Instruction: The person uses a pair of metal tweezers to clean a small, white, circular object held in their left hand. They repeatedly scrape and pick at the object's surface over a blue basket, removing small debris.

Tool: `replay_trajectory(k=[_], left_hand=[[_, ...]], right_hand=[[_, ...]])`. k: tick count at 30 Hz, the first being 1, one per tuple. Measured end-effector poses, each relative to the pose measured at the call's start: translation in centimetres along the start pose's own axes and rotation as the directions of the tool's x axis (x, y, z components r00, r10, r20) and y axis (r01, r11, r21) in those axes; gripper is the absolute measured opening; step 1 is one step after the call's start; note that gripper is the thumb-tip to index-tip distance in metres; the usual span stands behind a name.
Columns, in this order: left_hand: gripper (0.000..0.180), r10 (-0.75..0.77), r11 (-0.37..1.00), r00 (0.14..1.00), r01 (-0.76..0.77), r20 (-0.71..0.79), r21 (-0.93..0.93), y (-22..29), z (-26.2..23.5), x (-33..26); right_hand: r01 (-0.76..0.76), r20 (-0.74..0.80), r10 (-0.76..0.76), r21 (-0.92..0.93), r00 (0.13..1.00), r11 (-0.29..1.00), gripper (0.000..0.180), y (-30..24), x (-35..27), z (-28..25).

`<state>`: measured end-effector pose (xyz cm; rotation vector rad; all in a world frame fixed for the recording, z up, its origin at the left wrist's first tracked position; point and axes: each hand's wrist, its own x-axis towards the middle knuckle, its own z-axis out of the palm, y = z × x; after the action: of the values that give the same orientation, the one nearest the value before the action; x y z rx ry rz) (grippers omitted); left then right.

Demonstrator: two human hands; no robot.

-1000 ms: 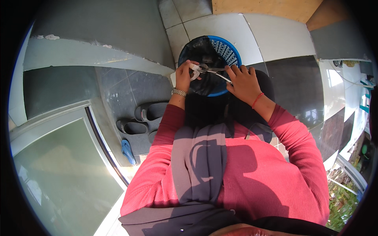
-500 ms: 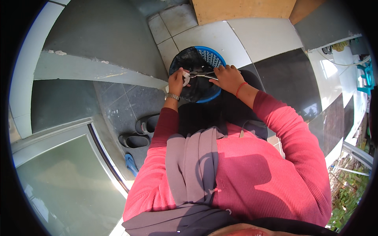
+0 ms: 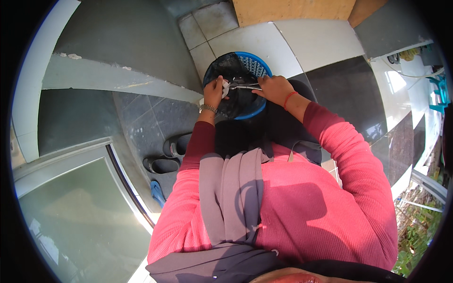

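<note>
White and partly hidden by fingers, the small piece [image 3: 225,88] is pinched in my left grip [image 3: 213,93], fingertips drawn closed on it. It lies just left of the tip of a two-handled metal tool [image 3: 245,86], whose long axis runs left to right; whether the tip bites or merely meets it, I cannot tell. My right grip [image 3: 277,89] is curled closed around the handles. So my left is the nearer to the piece, and those fingers crowd the tip.

Around me, from the left: a frosted door panel [image 3: 85,217], a blue flip-flop [image 3: 157,192], dark sandals [image 3: 161,165], then a pale wall edge [image 3: 118,81] ending near my left wrist. Below both grips sits a blue lattice basket [image 3: 252,65] with a black liner [image 3: 218,65]. A wooden panel [image 3: 292,12] stands far off; my dark-clad knee [image 3: 304,87] flanks the basket's right, and a teal stool [image 3: 439,92] stands far right.
</note>
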<state>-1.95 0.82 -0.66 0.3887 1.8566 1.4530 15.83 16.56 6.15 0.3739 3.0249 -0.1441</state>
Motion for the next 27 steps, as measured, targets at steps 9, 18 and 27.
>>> replay_trajectory(k=[9,18,27], left_hand=[[0.045,-0.028,0.999,0.994,0.025,-0.101,-0.027,-0.2,0.0,0.3],[0.045,-0.114,0.926,0.992,0.089,-0.048,-0.368,1.7,0.2,-0.9],[0.045,-0.048,0.884,0.999,0.052,0.021,-0.464,1.4,-0.3,-1.1]], right_hand=[[-0.067,0.013,0.066,0.086,0.998,0.994,0.023,-0.3,-0.2,-1.6],[-0.105,0.131,0.056,0.402,0.990,0.910,0.017,0.7,-1.1,-3.7],[-0.002,0.195,-0.121,0.532,0.973,0.847,0.025,0.7,-1.0,-3.8]])
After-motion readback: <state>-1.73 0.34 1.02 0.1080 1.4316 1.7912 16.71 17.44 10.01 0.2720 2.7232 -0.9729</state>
